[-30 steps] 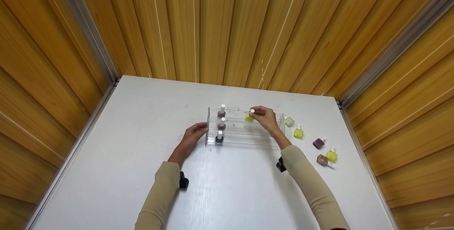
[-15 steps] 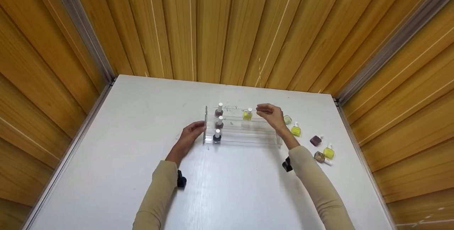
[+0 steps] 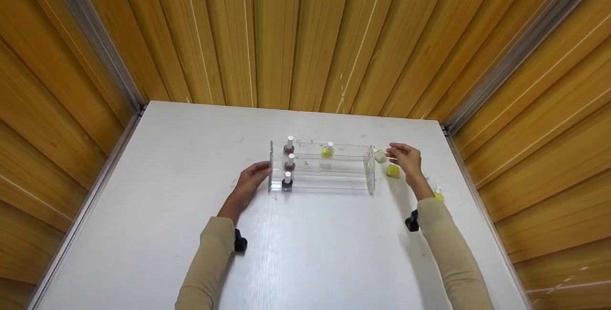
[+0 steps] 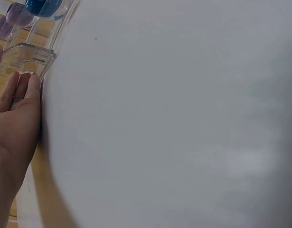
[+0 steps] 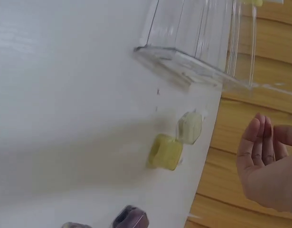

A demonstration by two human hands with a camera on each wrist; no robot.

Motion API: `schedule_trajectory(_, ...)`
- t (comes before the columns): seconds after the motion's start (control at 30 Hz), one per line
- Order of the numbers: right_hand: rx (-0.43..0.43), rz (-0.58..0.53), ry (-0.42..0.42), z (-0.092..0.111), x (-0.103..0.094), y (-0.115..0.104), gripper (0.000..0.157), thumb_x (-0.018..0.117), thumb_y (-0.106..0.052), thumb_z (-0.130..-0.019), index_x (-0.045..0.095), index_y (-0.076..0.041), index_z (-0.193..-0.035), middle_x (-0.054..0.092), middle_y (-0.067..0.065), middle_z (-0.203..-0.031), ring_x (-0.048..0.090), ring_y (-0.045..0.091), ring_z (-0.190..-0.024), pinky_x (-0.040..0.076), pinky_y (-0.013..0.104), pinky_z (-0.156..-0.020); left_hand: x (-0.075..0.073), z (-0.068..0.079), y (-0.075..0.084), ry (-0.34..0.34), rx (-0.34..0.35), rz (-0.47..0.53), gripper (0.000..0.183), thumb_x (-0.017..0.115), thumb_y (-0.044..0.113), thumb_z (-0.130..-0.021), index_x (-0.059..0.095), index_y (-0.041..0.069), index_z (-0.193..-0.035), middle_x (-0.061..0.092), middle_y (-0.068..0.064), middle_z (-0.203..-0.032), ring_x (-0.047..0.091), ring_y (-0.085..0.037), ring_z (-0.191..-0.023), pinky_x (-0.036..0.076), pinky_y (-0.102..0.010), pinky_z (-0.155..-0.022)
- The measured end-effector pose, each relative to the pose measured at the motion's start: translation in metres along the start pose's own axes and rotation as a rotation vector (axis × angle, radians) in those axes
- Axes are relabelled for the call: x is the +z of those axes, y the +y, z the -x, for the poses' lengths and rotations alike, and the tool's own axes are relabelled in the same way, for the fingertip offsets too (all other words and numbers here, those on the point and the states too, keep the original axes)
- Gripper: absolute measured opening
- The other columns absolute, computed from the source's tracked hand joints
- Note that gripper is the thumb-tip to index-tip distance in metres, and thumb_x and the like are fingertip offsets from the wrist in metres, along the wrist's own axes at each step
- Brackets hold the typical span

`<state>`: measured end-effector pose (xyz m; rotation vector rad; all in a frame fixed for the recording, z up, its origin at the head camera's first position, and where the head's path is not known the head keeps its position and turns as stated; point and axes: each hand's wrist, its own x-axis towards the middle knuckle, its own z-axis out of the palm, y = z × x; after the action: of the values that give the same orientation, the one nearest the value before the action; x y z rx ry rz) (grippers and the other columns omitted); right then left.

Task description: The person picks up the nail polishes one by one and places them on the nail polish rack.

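Note:
A clear acrylic stepped rack (image 3: 334,174) stands on the white table. My left hand (image 3: 252,178) touches its left end panel with nearly straight fingers; the left wrist view shows those fingers (image 4: 33,88) against the panel's edge. At the rack's left end, three white-capped nail polish bottles stand one per tier: two mauve and, in front, a dark blue one (image 3: 287,183). A yellow nail polish bottle (image 3: 327,152) stands on the back tier. Right of the rack, my right hand (image 3: 406,159) hovers beside a pale nail polish bottle (image 5: 190,127), fingers loosely bent, holding nothing.
Another yellow bottle (image 5: 165,152) lies beside the pale one. A dark purple bottle (image 5: 130,217) lies farther off in the right wrist view. One more yellow bottle (image 3: 438,197) shows beside the right sleeve. Wood-patterned walls (image 3: 305,37) enclose the table's back and sides.
My right hand has let go of the yellow bottle on the back tier and moved right to the pale bottle. My left hand stays at the rack's end; the head view has shifted slightly.

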<state>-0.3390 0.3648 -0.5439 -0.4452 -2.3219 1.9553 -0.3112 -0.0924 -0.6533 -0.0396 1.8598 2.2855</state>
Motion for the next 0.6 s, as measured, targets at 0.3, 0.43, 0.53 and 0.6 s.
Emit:
schedule_trajectory(0.3, 0.181, -0.021, 0.216, -0.023, -0.022, 0.03, 0.041, 0.055, -0.01, -0.105, 0.054, 0.005, -0.143, 0.07, -0.002, -0.096, 0.068, 0.003, -0.083, 0.06, 0.017, -0.084, 0.0, -0.002, -0.001, 0.022, -0.014, 0.02, 0.045, 0.07, 0.015, -0.097, 0.059, 0.001, -0.139, 0.06, -0.017, -0.143, 0.053, -0.026, -0.136, 0.035, -0.042, -0.125)
schedule_trajectory(0.43, 0.216, 0.018, 0.227, -0.027, -0.021, 0.041, 0.042, 0.053, -0.014, -0.106, 0.054, 0.004, -0.143, 0.069, 0.001, -0.1, 0.066, 0.001, -0.079, 0.06, 0.017, -0.083, 0.0, -0.002, -0.002, 0.027, -0.011, 0.023, 0.044, 0.069, 0.014, -0.098, 0.059, 0.001, -0.139, 0.06, -0.017, -0.142, 0.054, -0.026, -0.136, 0.036, -0.042, -0.124)
schedule_trajectory(0.53, 0.219, 0.091, 0.226, -0.028, -0.02, 0.048, 0.041, 0.052, -0.017, -0.106, 0.056, 0.003, -0.142, 0.07, 0.0, -0.098, 0.066, 0.001, -0.079, 0.06, 0.023, -0.088, 0.0, -0.002, -0.002, 0.018, -0.004, 0.016, 0.043, 0.069, 0.016, -0.098, 0.059, 0.002, -0.138, 0.06, -0.016, -0.143, 0.053, -0.025, -0.136, 0.036, -0.042, -0.124)
schedule_trajectory(0.6, 0.215, 0.156, 0.226, -0.028, -0.018, 0.05, 0.04, 0.052, -0.019, -0.106, 0.059, 0.001, -0.14, 0.073, 0.004, -0.102, 0.069, 0.006, -0.085, 0.054, 0.027, -0.1, 0.0, -0.002, -0.003, 0.018, 0.0, 0.013, 0.043, 0.069, 0.016, -0.098, 0.06, 0.003, -0.138, 0.06, -0.016, -0.143, 0.054, -0.024, -0.135, 0.036, -0.042, -0.124)
